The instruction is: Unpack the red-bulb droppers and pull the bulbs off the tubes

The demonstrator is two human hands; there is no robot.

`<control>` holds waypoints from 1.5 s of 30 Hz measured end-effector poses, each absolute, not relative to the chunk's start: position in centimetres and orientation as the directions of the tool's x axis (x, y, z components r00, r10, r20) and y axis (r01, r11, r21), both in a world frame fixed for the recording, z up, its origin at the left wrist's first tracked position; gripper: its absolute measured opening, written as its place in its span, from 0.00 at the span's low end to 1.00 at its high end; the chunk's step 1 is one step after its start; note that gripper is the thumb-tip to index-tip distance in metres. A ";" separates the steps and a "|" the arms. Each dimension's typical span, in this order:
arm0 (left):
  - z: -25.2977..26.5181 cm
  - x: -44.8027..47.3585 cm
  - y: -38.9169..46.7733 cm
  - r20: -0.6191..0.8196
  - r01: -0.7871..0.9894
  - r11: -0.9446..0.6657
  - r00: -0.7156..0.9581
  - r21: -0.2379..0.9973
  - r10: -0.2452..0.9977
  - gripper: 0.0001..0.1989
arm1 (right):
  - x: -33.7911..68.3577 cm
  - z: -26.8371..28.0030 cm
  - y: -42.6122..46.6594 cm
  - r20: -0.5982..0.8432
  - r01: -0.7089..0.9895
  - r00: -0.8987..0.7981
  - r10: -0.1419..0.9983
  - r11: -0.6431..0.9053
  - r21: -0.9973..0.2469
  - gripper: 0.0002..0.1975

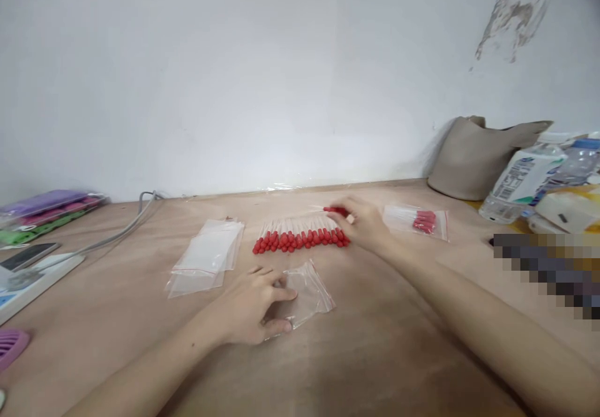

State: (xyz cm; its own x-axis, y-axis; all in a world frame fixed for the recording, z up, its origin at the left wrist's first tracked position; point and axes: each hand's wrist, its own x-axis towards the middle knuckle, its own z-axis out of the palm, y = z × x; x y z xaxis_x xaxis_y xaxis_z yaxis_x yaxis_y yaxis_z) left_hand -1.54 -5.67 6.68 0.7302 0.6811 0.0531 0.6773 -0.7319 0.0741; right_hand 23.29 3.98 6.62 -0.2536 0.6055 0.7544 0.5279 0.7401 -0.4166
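Observation:
My left hand (257,304) is curled over the left part of a clear zip bag (307,298), holding it against the table. Its thumb and forefinger are apart on the plastic. Pinched in my right hand (363,220) is one or more red-ended thin sticks (335,210), slightly blurred, with a pale tip pointing left. Just below and left of that hand lies a row of several such sticks (297,239), red ends toward me and thin pale shafts toward the wall. To the right, a zip bag (398,217) holds several red-ended pieces (424,221).
Flat zip bags (206,254) lie stacked left of the row. At far left are a phone (30,256), a power strip (47,276), a grey cable (112,236) and coloured packets (51,207). A grey-brown container (473,160) and plastic bottles (522,182) stand at right.

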 end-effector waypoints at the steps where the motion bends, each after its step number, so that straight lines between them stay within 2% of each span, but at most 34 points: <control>1: 6.6 -1.4 -5.8 0.079 0.688 -0.721 0.717 0.078 0.693 0.17 | 22.1 6.0 4.3 0.759 0.561 -0.311 0.572 0.755 -0.340 0.07; 4: 5.3 -0.9 -5.5 0.249 0.663 -0.732 0.690 0.161 0.680 0.14 | 19.6 4.6 5.4 0.680 0.654 -0.489 0.546 0.746 -0.129 0.08; 6: 4.0 -0.7 -5.1 0.343 0.572 -0.787 0.710 0.231 0.615 0.12 | 18.6 4.0 6.0 0.640 0.666 -0.542 0.545 0.743 -0.068 0.09; 8: 3.0 -0.6 -4.6 0.374 0.481 -0.831 0.743 0.279 0.556 0.12 | 17.9 3.7 6.4 0.621 0.661 -0.569 0.539 0.749 -0.046 0.09; 15: 2.6 -0.5 -4.4 0.196 0.510 -0.778 0.775 0.367 0.601 0.17 | 17.1 2.7 6.8 0.606 0.613 -0.615 0.504 0.789 -0.034 0.10; 24: 3.4 -0.4 -4.6 0.065 0.523 -0.802 0.825 0.288 0.561 0.20 | 18.4 2.5 6.9 0.682 0.630 -0.534 0.499 0.773 -0.073 0.13; 28: 3.4 -0.5 -4.7 0.053 0.530 -0.806 0.826 0.266 0.561 0.21 | 19.1 2.4 6.9 0.690 0.638 -0.558 0.461 0.770 0.001 0.17; 32: 3.3 -0.6 -4.7 0.058 0.536 -0.801 0.821 0.267 0.568 0.21 | 19.0 2.3 6.7 0.605 0.605 -0.651 0.459 0.795 0.048 0.18; 36: 3.3 -0.7 -4.7 0.041 0.548 -0.797 0.818 0.254 0.574 0.21 | 19.1 3.1 6.2 0.566 0.605 -0.644 0.514 0.796 -0.034 0.19; 42: 3.0 -0.7 -4.8 0.040 0.569 -0.782 0.802 0.253 0.596 0.25 | 20.7 3.5 2.0 0.676 0.489 -0.452 0.582 0.796 -0.357 0.10; 45: 2.9 -0.8 -4.9 0.047 0.617 -0.731 0.754 0.290 0.655 0.30 | 21.9 2.9 -1.2 0.604 0.382 -0.589 0.537 0.843 -0.378 0.09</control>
State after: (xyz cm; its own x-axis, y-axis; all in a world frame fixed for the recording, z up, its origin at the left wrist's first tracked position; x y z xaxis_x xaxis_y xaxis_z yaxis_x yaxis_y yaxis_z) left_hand -0.82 -4.86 2.86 0.7540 0.6552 0.0471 0.6173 -0.7312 0.2903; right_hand 21.91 -1.18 2.87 -0.5891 0.5374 0.6035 0.3820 0.8433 -0.3780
